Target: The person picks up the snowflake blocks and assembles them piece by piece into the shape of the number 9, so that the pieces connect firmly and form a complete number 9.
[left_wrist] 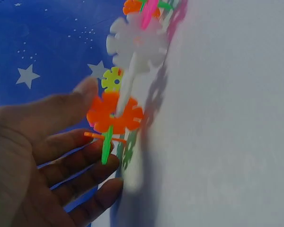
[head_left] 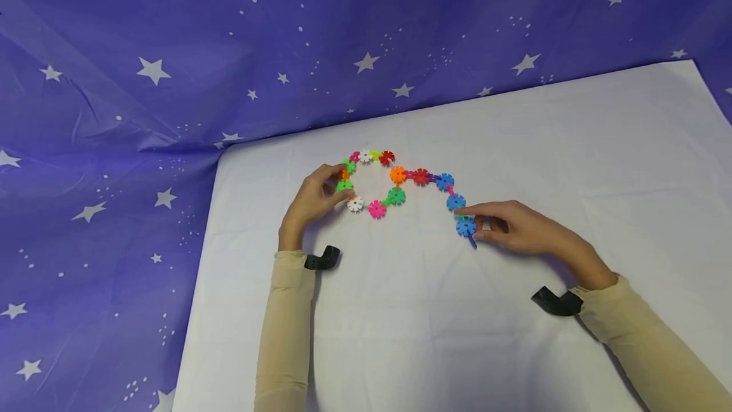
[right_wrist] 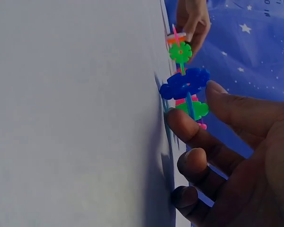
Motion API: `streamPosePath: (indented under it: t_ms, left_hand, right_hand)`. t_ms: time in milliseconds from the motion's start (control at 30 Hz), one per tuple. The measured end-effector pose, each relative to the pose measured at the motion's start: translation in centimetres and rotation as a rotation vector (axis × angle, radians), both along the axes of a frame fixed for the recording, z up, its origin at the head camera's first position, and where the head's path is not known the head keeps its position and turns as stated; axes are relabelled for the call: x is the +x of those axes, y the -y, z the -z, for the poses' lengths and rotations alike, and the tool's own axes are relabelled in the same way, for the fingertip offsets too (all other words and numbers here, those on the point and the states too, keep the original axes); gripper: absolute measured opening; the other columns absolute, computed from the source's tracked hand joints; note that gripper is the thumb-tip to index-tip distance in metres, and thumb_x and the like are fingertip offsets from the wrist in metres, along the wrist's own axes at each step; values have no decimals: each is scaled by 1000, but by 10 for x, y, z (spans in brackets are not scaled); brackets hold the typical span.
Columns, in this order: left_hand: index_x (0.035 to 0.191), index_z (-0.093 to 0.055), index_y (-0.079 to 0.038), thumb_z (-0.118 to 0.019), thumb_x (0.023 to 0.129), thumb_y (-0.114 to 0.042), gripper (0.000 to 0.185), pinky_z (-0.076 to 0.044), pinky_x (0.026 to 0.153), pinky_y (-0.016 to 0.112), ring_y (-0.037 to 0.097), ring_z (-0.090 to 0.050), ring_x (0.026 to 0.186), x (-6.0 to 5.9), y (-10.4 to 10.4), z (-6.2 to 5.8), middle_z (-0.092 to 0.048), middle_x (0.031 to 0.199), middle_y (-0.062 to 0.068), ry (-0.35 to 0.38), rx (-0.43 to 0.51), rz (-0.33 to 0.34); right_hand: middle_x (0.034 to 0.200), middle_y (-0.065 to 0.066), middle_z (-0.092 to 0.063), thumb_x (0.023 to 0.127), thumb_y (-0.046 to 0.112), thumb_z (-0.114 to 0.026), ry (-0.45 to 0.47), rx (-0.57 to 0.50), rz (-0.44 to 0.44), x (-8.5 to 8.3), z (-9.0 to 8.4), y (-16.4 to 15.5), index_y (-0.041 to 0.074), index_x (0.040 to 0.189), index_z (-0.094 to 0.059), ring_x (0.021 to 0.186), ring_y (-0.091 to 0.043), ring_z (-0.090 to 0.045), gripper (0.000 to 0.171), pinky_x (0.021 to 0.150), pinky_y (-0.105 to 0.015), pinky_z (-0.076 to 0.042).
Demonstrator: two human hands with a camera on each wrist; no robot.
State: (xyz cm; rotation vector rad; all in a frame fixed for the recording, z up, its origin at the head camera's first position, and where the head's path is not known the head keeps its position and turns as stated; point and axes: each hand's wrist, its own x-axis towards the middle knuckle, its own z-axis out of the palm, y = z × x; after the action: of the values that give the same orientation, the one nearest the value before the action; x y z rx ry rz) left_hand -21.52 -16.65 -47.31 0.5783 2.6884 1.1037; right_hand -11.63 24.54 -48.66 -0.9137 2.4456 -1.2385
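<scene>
On the white cloth lies a chain of colourful plastic snowflake-shaped interlocking discs [head_left: 377, 210]. Its left part forms a ring, and a tail runs from the orange disc [head_left: 398, 175] down to the right, ending in blue discs. My left hand [head_left: 313, 199] holds the ring's left side, its thumb by a white disc [head_left: 355, 203] and its fingers by the green ones. In the left wrist view, an orange disc [left_wrist: 114, 113] sits between thumb and fingers. My right hand [head_left: 517, 227] pinches the tail's end at a blue disc [right_wrist: 187, 84] with thumb and index finger.
A white cloth [head_left: 389, 329] covers the table. Behind and to the left hangs a purple-blue cloth [head_left: 171, 30] with white stars. Each wrist wears a black camera mount [head_left: 323, 258], above beige sleeves.
</scene>
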Motion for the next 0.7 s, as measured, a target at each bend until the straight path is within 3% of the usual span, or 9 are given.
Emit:
streamPosePath:
  t_ms: [300,400,567,700]
  left_hand:
    - [142,-50,-8,-67,94,-23,53,-47,96,40,26,-58,109,-19,-14,2,-61,129,13,-4,-14,34]
    - [141,-52,-7,-67,94,-24,52,-46,94,41,27,-57,106,-22,-17,5,-60,127,14,-50,-6,32]
    - [136,-55,-4,-78,85,-25,59,-47,85,41,28,-55,95,-20,-18,7,-56,114,16,-95,6,-29]
    - [134,-56,-4,-83,79,-24,64,-48,86,40,27,-56,94,-20,-20,9,-57,111,14,-101,25,-11]
  right_hand:
    - [73,13,-55,89,11,-72,34,2,-35,12,2,11,14,127,-64,56,-1,-40,38,52,-19,-36]
    - [73,13,-55,90,15,-71,43,-3,-60,18,1,15,13,128,-64,56,0,-40,39,52,-18,-36]
    - [81,13,-60,91,16,-70,71,1,-102,25,-2,24,10,131,-60,56,0,-42,41,53,-16,-37]
    - [86,14,-62,91,18,-70,76,26,-100,30,-5,29,11,133,-58,58,0,-45,44,54,-17,-39]
